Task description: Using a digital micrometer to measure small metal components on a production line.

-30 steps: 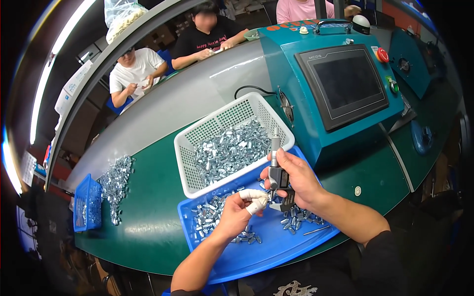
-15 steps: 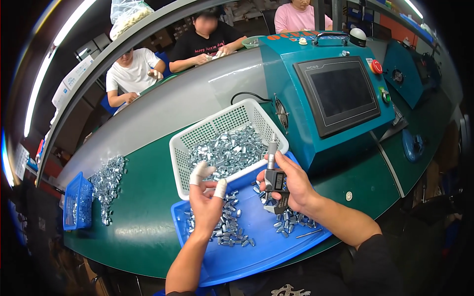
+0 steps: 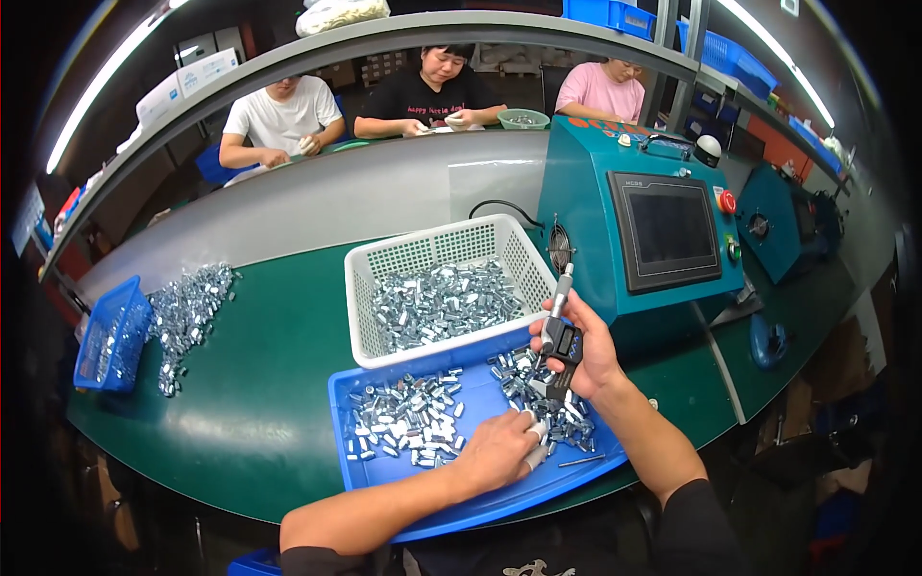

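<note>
My right hand (image 3: 594,350) is wrapped round a digital micrometer (image 3: 561,336) with a silver barrel and a black display body, held tilted above the blue tray (image 3: 499,490). Below it, my left hand (image 3: 501,449), white finger covers on its fingertips, reaches into the right-hand pile of shiny metal pieces (image 3: 574,427). Its fingers curl together at the pile's edge; what they grip, if anything, is hidden. A second pile of the same short metal pieces (image 3: 408,415) lies in the tray's left part.
Behind the tray stands a white perforated basket (image 3: 360,288) of metal pieces. A teal machine with a dark screen (image 3: 665,226) is at the right. A blue bin (image 3: 108,370) and spilled pieces (image 3: 197,307) lie far left. A thin rod (image 3: 582,461) rests in the tray. Several people sit opposite.
My left hand has come down from before the white basket, moving right to the tray's right-hand pile. My right hand still holds the micrometer. The view has shifted.
</note>
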The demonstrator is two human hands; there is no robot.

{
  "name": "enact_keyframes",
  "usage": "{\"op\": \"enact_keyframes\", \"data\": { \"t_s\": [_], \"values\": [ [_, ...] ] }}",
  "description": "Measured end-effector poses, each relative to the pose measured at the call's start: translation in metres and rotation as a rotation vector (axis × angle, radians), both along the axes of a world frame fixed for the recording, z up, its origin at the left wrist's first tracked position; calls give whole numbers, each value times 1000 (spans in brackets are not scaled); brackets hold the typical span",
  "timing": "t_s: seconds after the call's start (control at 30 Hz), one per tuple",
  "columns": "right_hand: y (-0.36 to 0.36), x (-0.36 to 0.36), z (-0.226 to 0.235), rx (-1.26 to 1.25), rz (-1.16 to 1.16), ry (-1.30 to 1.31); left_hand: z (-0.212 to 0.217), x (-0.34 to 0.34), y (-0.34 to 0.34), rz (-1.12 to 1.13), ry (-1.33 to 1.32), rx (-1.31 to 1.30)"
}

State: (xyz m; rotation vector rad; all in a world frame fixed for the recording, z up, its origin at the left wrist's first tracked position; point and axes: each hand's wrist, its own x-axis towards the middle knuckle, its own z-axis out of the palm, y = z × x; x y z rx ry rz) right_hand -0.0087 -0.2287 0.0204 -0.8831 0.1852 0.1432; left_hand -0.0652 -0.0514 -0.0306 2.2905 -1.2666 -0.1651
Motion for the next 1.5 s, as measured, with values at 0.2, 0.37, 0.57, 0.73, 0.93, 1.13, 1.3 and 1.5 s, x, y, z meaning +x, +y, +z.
{"op": "enact_keyframes", "data": {
  "t_s": [0.2,0.37,0.57,0.73,0.93,1.13,1.3,1.5],
  "values": [
    [8,-1,7,-30,17,-26,-24,0,-15,-359,-280,-97],
    [11,8,24,-57,64,-64,-23,-2,-29,-397,-496,-63],
    [25,9,45,-15,74,-137,-20,10,-51,-491,-584,43],
    [26,8,44,46,85,-132,-22,13,-56,-473,-378,12],
    [0,5,45,53,35,-236,-18,31,-35,-381,-349,53],
    [-8,5,43,117,-6,-279,10,48,15,-301,-448,258],
    [-14,0,41,138,0,-293,15,39,17,-232,-357,111],
    [-17,-4,33,86,-10,-247,13,13,-7,-7,-261,278]
  ]
}}
